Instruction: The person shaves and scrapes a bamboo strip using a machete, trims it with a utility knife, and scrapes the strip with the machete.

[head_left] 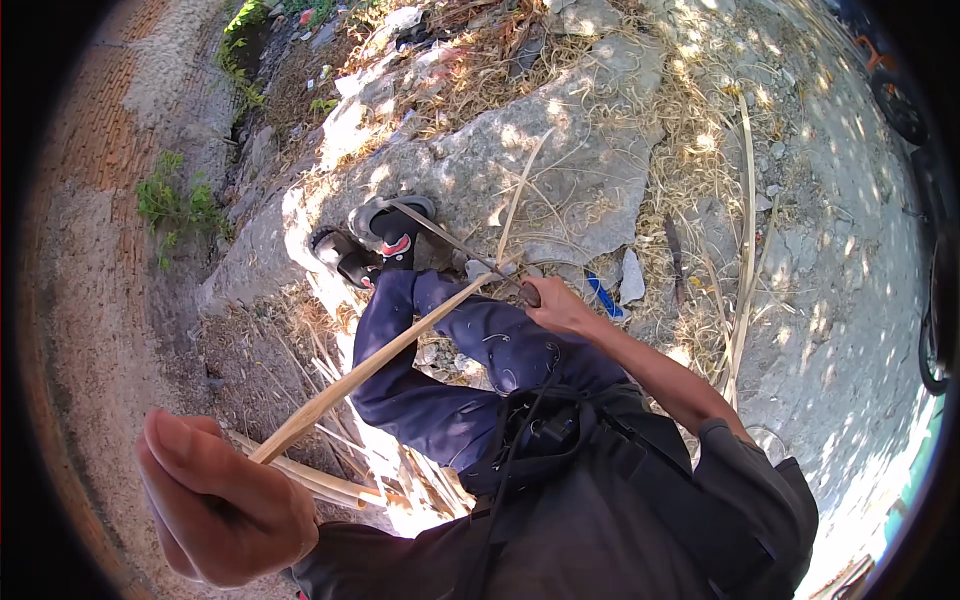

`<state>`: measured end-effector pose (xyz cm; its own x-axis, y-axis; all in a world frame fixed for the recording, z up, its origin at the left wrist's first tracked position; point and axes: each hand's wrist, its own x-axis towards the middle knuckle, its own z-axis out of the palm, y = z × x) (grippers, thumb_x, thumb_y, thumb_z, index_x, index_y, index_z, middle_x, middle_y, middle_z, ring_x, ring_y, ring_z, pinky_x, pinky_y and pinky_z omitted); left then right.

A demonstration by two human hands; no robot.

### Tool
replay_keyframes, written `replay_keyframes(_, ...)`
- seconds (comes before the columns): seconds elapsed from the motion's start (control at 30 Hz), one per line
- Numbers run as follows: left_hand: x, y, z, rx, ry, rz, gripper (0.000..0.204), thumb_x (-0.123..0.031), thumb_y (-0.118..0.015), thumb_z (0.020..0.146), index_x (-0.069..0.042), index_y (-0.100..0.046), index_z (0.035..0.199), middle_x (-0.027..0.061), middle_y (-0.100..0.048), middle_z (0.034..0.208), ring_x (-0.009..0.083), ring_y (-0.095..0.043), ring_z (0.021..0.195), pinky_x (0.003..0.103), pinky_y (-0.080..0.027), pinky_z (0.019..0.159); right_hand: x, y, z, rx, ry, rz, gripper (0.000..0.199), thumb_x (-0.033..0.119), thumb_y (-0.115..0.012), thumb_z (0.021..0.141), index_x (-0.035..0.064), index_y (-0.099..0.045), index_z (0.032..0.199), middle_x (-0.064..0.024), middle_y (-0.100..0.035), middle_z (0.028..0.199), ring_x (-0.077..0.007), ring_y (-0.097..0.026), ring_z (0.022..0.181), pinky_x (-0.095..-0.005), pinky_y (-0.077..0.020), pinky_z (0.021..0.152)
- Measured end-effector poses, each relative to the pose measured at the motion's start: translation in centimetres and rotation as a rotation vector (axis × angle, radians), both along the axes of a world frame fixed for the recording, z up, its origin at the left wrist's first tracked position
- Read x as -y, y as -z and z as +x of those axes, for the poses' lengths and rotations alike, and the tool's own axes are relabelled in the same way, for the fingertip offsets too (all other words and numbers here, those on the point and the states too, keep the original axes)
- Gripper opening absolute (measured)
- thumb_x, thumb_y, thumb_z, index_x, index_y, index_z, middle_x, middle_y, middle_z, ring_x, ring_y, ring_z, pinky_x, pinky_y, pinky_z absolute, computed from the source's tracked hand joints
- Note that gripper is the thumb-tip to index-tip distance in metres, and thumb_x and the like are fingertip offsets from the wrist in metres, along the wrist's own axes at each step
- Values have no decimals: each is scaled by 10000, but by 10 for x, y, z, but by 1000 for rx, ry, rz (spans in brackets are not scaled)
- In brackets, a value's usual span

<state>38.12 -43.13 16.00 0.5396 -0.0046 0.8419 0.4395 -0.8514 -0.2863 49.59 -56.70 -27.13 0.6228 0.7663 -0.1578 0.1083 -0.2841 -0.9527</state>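
My left hand (225, 505) is closed on a pale bamboo strip (365, 372), close to the camera at the lower left. The strip slants up and away across my trousered legs and narrows toward its far end. In front of my right knee, my right hand (555, 305) grips the wooden handle of a long, narrow knife (450, 238). Its blade points to the far left, toward my feet, and crosses near the strip's far end; whether they touch, I cannot tell. Another thin pale sliver (522, 195) rises from about that crossing over the stone.
My feet in dark sandals (393, 215) rest at a large grey stone slab (590, 150). Curled shavings (690, 150) litter the ground. Long strips (745, 250) lie at right, more strips (330, 485) at lower left. A blue object (604, 295) lies near my right hand. A brick wall (110, 110) stands left.
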Motion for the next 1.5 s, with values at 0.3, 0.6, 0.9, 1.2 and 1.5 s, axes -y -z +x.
replay_keyframes(0.3,-22,-3,2,-35,-20,-62,224,-101,-637,1030,79,-763,1074,122,-748,743,139,-717,586,230,-559,461,-2,-33,-3,-19,10,17,238,76,-649,777,2,-631,1003,-208,-580,689,-357,-548,611,-440,-445,617)
replay_keyframes(0.6,-21,3,23,22,110,-56,217,-102,-679,1016,97,-761,1043,114,-695,651,124,-633,505,253,-433,429,0,33,11,30,64,17,281,89,-674,773,-3,-641,1036,-179,-566,666,-304,-501,591,-424,-438,603)
replay_keyframes(0.9,-26,-10,12,2,72,-60,196,-78,-701,997,93,-759,1072,105,-712,672,92,-619,507,242,-408,419,-12,-55,-5,-88,-57,55,256,68,-653,773,-23,-640,1012,-231,-618,745,-361,-623,673,-451,-467,649)
replay_keyframes(1.2,-27,-4,10,-39,113,-116,184,-39,-689,998,136,-732,1037,115,-688,643,111,-602,481,250,-414,410,0,16,3,-18,35,-128,186,76,-645,760,-21,-596,911,-158,-548,667,-261,-518,620,-440,-425,614)
replay_keyframes(1.5,-20,-9,4,-49,60,-55,209,-87,-670,1016,73,-761,1116,129,-755,746,124,-687,560,247,-472,428,-19,-47,-8,-103,0,75,231,94,-662,780,-19,-625,978,-234,-584,711,-364,-578,661,-461,-455,643)
